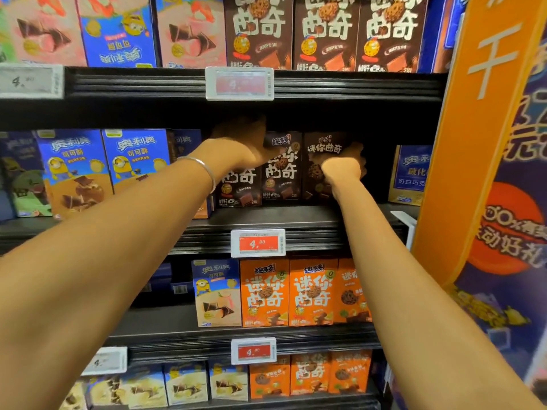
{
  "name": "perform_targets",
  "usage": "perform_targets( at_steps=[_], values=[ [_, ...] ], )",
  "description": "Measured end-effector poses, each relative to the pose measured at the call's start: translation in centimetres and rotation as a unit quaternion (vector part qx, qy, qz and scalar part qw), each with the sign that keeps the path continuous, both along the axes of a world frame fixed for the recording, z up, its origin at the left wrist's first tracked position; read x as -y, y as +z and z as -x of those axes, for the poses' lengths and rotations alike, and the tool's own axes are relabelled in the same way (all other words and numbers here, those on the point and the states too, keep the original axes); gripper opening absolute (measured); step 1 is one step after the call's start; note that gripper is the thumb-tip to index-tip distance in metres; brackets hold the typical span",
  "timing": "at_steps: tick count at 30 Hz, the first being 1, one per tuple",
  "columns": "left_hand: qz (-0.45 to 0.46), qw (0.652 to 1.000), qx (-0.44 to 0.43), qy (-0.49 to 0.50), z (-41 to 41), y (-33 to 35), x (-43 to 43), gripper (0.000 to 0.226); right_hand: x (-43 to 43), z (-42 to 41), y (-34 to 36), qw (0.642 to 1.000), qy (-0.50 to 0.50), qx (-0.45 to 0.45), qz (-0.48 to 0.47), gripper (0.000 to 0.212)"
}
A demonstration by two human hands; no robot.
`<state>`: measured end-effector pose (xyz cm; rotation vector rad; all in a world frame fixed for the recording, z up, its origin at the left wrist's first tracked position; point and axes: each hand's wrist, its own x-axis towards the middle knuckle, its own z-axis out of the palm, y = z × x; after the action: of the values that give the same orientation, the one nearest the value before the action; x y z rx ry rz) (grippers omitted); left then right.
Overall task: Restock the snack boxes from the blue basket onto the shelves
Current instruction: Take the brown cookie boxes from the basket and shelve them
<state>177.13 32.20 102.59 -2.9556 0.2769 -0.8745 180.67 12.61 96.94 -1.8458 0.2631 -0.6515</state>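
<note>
Left hand [245,143] and right hand [344,167], both tight around brown 趣多多 boxes [282,173], above 4.90 tag [258,243].

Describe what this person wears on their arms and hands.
The left forearm and right forearm are bare, no sleeves showing. Neither the left hand nor the right hand is gloved. A thin silver bangle circles the left wrist; the right wrist carries nothing.

One head view only, wide-angle, facing the shelves [296,220] square-on, close up. Red price tag [258,243] near frame centre; orange banner [461,143] right of it.
</note>
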Motion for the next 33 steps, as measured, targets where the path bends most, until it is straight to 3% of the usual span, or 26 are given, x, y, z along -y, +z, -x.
perform_targets(
  at_steps=[5, 8, 11, 13, 16, 20, 23, 26, 30, 33],
  values=[
    [0.030, 0.999, 0.040, -0.016, 4.7, -1.6, 0.8, 0.091, -0.7, 4.7, -0.1, 0.994, 0.050, 0.084, -0.040, 0.076],
    [0.099, 0.987, 0.102, -0.077, 9.3, -4.3, 0.8, 0.084, -1.9, 9.7, -1.4, 0.979, 0.090, 0.176, -0.057, 0.073],
    [0.169, 0.954, 0.187, -0.165, 14.2, -9.3, 0.0, 0.071, -4.2, 15.1, -5.3, 0.922, 0.090, 0.362, -0.104, 0.037],
    [0.242, 0.914, 0.259, -0.199, 16.8, -14.7, -0.8, 0.048, -6.5, 17.8, -9.8, 0.894, 0.124, 0.414, -0.119, 0.022],
    [0.373, 0.876, 0.251, -0.177, 21.2, -25.8, -1.1, 0.026, -9.7, 20.3, -19.0, 0.914, 0.240, 0.296, -0.142, 0.013],
    [0.531, 0.845, 0.058, -0.014, 26.8, -42.1, -2.1, 0.018, -11.4, 22.8, -33.5, 0.942, 0.323, 0.010, -0.087, 0.004],
    [0.582, 0.797, -0.120, 0.110, 30.8, -52.8, -4.1, 0.013, -11.4, 25.4, -43.3, 0.911, 0.367, -0.188, -0.008, 0.005],
    [0.602, 0.735, -0.236, 0.203, 34.2, -61.9, -7.0, 0.016, -11.2, 28.2, -53.0, 0.885, 0.354, -0.302, 0.017, 0.008],
    [0.638, 0.675, -0.279, 0.245, 37.6, -74.1, -10.7, 0.005, -11.8, 31.3, -66.4, 0.852, 0.300, -0.429, 0.012, 0.010],
    [0.713, 0.571, -0.272, 0.302, 39.4, -84.3, -13.4, 0.032, -13.3, 33.2, -77.4, 0.823, 0.287, -0.489, -0.023, 0.005]
  ],
)
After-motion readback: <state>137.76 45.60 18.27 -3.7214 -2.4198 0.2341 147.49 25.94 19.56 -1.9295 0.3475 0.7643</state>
